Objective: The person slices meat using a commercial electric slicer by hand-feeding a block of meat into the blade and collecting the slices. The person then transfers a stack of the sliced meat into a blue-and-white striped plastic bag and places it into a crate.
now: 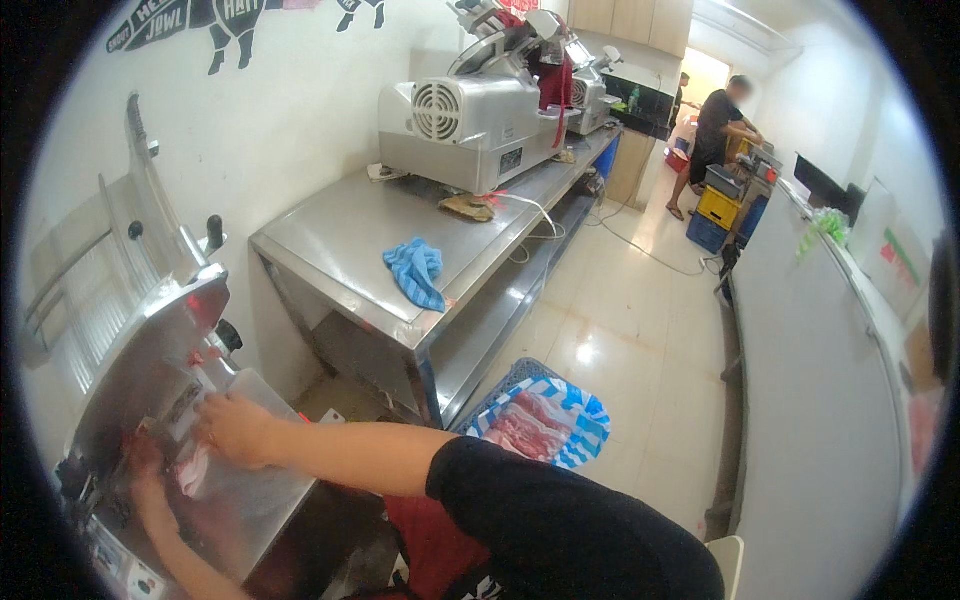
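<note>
At the lower left stands a metal meat slicer [262,517] with a large round blade guard. My right hand [236,431] reaches over its tray, fingers bent down beside a small piece of pale pink meat [193,471]. My left hand [144,457] is further left, close to the blade side, and looks blurred. Whether either hand grips anything is unclear. Red meat scraps [196,358] cling to the slicer above my hands. Slabs of raw meat [529,426] lie on a blue and white striped plastic sheet in a crate below my right arm.
A steel table [330,247] bears a blue cloth [416,274] and another slicer [480,127]. A cable [645,244] runs over the floor. A grey partition [810,360] lines the right side. Far back, a person [716,127] works beside stacked crates [716,210].
</note>
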Demonstrator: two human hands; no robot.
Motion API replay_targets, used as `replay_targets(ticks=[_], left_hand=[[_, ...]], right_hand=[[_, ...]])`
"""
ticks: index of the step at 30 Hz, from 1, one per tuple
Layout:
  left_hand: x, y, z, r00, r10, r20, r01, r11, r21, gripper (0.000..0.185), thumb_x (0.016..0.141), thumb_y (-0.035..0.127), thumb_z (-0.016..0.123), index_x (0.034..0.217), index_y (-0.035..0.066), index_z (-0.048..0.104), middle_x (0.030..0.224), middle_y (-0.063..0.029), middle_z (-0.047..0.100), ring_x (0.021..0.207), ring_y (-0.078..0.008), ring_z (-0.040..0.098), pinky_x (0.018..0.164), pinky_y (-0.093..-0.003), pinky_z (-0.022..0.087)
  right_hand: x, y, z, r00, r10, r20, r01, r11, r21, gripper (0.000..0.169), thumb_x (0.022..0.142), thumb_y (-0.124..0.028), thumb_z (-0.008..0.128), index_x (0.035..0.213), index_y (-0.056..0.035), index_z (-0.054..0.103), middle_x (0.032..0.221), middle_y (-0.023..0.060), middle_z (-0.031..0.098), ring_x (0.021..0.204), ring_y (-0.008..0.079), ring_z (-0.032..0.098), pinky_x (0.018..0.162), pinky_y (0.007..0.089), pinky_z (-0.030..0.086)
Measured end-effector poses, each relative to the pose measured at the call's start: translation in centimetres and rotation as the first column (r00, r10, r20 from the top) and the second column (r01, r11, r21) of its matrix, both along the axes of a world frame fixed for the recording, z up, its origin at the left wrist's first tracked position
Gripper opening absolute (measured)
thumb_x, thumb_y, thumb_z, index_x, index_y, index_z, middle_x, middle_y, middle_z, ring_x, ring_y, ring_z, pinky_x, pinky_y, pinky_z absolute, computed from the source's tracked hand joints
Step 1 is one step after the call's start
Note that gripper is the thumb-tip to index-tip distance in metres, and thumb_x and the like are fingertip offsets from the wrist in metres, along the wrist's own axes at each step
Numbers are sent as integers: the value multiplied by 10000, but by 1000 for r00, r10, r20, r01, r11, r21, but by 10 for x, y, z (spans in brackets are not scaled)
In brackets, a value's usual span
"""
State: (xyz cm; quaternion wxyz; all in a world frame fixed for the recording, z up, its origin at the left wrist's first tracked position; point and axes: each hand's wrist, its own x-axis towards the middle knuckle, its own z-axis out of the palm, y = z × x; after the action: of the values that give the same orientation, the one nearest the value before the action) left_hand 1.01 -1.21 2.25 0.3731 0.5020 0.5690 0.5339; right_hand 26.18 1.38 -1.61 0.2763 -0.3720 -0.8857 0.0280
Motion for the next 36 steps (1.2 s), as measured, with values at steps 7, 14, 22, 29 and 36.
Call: replay_targets(ticks=[7,14,22,29,36], left_hand=[[-74,57,-36,581,-197,790,57,978,202,429,1036,90,455,1439,-45,402,1414,-176,505,1287,-238,501,1028,-312,473],[-82,54,-55,500,-355,790,284,929,238,430,981,76,522,1402,14,460,1417,-150,512,1276,-238,509,1010,-318,478],[26,10,-27,904,-143,404,122,989,78,376,947,218,643,1304,115,585,1184,-23,635,899,-138,594,774,-259,518],[10,6,-20,831,-140,-539,114,990,-81,401,934,157,659,1308,26,596,1200,-86,610,1114,-187,572,905,-314,484],[-20,12,-17,985,60,159,-80,989,124,457,996,154,573,1433,46,494,1378,-164,564,1179,-259,589,961,-352,483]], right_hand=[[-1,-6,-1,995,94,29,-91,992,-82,501,890,-446,594,1282,-134,617,1335,114,546,1318,285,445,1092,494,295],[-1,-6,-3,996,76,36,-74,996,-43,537,900,-444,586,1309,-97,593,1336,144,549,1295,315,466,1075,512,319],[-9,-7,28,725,67,-685,-296,929,-223,428,907,-202,638,1248,28,520,1074,255,622,1044,431,602,882,477,484],[19,13,11,933,-287,-218,232,941,-246,371,868,-198,668,1201,-46,602,1179,203,602,1132,371,569,914,451,458],[13,7,3,961,-240,-136,239,971,-28,446,839,-348,700,1174,-55,667,1292,152,561,1259,312,480,1012,475,401]])
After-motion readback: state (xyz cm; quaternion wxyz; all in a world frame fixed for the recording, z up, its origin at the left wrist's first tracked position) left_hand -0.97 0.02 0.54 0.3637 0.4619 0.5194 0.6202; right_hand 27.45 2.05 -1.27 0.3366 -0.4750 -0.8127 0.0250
